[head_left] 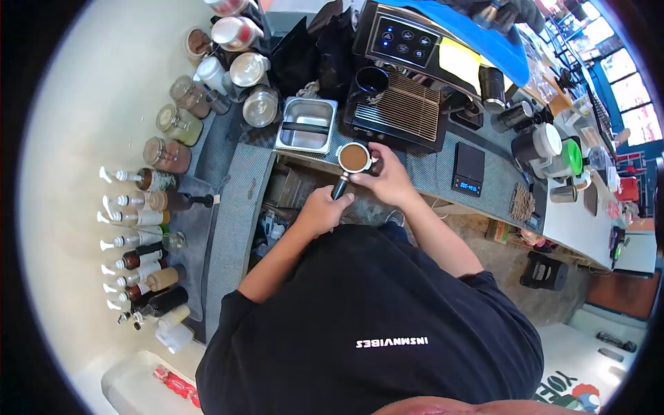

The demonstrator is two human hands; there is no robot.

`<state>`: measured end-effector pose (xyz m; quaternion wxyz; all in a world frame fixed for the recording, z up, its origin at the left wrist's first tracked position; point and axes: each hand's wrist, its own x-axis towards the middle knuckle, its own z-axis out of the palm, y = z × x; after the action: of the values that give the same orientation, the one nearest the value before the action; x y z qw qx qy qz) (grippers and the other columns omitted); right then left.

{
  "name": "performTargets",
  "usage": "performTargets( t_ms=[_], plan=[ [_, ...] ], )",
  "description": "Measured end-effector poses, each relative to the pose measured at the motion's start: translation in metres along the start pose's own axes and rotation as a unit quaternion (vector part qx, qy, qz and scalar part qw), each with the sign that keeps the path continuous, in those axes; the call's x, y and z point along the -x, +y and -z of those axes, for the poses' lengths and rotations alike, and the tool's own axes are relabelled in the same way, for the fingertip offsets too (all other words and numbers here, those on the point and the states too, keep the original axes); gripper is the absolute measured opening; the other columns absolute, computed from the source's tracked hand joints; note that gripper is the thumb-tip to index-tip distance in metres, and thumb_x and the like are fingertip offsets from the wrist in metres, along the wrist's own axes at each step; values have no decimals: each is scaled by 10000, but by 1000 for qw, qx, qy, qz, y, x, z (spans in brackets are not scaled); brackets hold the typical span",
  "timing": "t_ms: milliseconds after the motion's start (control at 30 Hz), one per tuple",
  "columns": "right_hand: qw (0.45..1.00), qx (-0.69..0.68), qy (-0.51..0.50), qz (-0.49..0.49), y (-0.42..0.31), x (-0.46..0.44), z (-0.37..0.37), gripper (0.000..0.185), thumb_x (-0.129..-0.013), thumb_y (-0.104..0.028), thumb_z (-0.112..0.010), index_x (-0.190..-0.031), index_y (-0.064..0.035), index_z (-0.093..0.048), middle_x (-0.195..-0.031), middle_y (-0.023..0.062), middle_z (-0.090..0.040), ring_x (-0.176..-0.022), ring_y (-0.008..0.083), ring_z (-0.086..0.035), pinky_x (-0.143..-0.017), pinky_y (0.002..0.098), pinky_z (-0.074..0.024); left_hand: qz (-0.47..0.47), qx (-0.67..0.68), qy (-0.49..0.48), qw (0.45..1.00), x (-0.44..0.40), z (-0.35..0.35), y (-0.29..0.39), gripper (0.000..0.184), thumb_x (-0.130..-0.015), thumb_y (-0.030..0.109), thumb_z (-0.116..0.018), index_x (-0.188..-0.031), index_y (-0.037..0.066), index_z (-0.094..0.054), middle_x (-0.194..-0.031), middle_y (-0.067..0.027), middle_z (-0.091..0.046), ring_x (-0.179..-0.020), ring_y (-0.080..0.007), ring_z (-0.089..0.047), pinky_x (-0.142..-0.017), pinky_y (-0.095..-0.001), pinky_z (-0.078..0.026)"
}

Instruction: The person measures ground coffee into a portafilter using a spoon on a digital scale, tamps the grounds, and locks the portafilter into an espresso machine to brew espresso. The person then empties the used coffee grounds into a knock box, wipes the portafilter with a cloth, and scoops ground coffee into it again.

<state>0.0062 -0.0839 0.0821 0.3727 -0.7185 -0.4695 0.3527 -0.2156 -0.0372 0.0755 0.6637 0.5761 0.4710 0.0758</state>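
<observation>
Just in front of the counter edge, a portafilter [339,187] is held with its handle pointing back toward my body. Level brown ground coffee [354,158] fills its basket. My left hand [324,211] is wrapped around the black handle. On the other side, my right hand [389,178] grips the portafilter near its metal head, thumb close to the neck and fingers at the rim. A steel knock box [304,142] with a black bar sits to the left of the basket. Beyond it stands the espresso machine [398,41], with a black cup [372,81] on its drip tray [415,114].
A black digital scale [469,166] with a lit display lies to the right, near a brown cloth [522,203]. Pump bottles [149,200] and lidded jars [178,124] line the left wall. A black stool [543,270] stands on the floor at right.
</observation>
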Motion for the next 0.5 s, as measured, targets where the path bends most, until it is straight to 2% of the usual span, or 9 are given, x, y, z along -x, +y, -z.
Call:
performTargets(
  t_ms=[33, 67, 133, 267, 333, 400, 433, 467, 500],
  plan=[
    [994, -85, 18, -71, 21, -3, 3, 835, -890, -269, -954, -1567, 7, -550, -1322, 150, -691, -1061, 197, -704, -936, 351, -592, -6, 9, -3, 1000, 0, -1, 4, 356, -1068, 334, -743, -917, 31, -632, -631, -51, -604, -496, -169, -621, -457, -357, -495],
    [982, -167, 71, -57, 43, -4, 8, 715, -946, -269, -912, -1521, 19, -599, -1241, 116, -719, -945, 139, -678, -853, 308, -582, -7, 12, -2, 1000, 1, -1, 8, 351, -1069, 334, -743, -923, 36, -629, -638, -43, -600, -500, -162, -617, -455, -350, -494],
    [994, -46, 80, -64, 52, 10, 39, 607, -988, -293, -875, -1446, 43, -660, -1230, 123, -740, -929, 129, -662, -840, 311, -580, -12, 16, -2, 1000, 8, -2, 27, 341, -1071, 335, -743, -935, 45, -624, -652, -28, -594, -507, -146, -611, -451, -336, -491],
    [989, -129, -43, -49, 36, 35, 45, 576, -1063, -405, -794, -1394, 57, -702, -1114, 86, -777, -925, 125, -666, -838, 322, -581, -28, 43, -52, 997, 4, -18, 43, 250, -1057, 222, -756, -947, 75, -587, -690, -5, -591, -525, -117, -571, -467, -312, -475],
    [948, -299, -111, -8, 32, 44, 21, 543, -1118, -435, -715, -1340, 61, -706, -1050, 72, -771, -894, 134, -686, -808, 312, -583, -58, 65, -85, 993, -4, -36, 49, 197, -1028, 164, -766, -979, 71, -599, -719, -6, -610, -547, -116, -589, -480, -310, -494],
    [890, -378, -227, -112, 21, 50, 19, 447, -1173, -433, -617, -1325, -24, -719, -1128, 96, -767, -1038, 161, -725, -836, 294, -579, -68, 33, -122, 990, -6, -52, 58, 242, -974, 105, -769, -1167, 29, -646, -829, -18, -666, -675, -114, -654, -558, -293, -539],
    [895, -393, -140, -154, -4, 56, 20, 333, -1182, -348, -605, -1206, -32, -704, -1094, 129, -777, -998, 193, -758, -809, 307, -610, -124, 18, -143, 982, -7, -56, 61, 265, -983, 117, -777, -1192, 19, -647, -877, -13, -679, -745, -108, -670, -617, -289, -556],
    [887, -428, -89, -147, -10, 53, 20, 310, -1179, -326, -605, -1196, -30, -692, -1082, 136, -779, -976, 203, -765, -806, 322, -624, -179, 4, -164, 970, -8, -58, 64, 289, -992, 129, -786, -1216, 8, -649, -926, -8, -692, -814, -101, -686, -676, -285, -572],
    [875, -462, -39, -140, -14, 50, 22, 287, -1175, -305, -605, -1186, -28, -681, -1070, 144, -780, -954, 212, -771, -803, 338, -637, -155, -13, -219, 963, -11, -54, 68, 292, -1009, 139, -785, -1230, 0, -656, -964, -7, -704, -860, -97, -690, -724, -285, -577]
  ],
)
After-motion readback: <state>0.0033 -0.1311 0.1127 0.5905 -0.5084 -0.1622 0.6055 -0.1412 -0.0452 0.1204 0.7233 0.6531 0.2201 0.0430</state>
